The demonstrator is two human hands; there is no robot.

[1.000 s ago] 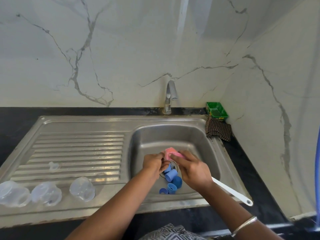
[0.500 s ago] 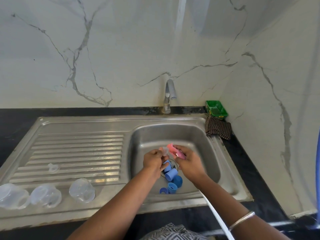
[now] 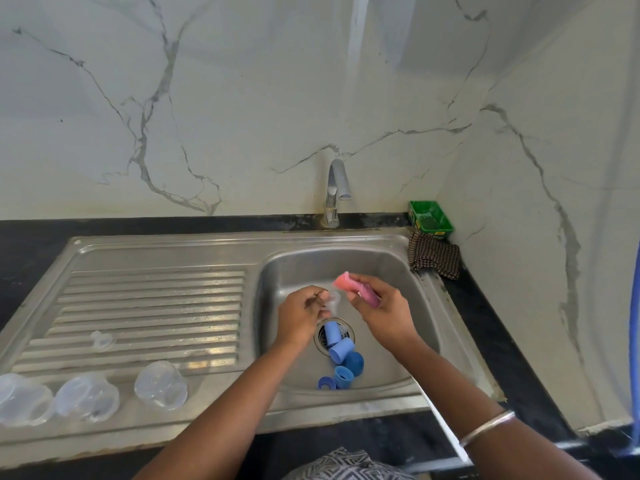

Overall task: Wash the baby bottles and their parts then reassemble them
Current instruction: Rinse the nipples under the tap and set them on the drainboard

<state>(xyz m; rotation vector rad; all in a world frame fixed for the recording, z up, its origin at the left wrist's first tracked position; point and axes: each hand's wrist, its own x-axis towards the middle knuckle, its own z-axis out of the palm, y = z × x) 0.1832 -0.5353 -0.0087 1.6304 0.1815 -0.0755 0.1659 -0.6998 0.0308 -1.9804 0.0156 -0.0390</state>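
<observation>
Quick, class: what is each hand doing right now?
Left hand: closed on a small clear bottle part.
Right hand: closed on the pink sponge brush.

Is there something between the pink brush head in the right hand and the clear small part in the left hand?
Nothing visible stands between them. The pink brush head in the right hand sits just right of the clear part pinched by the left hand, above the sink basin.
</observation>
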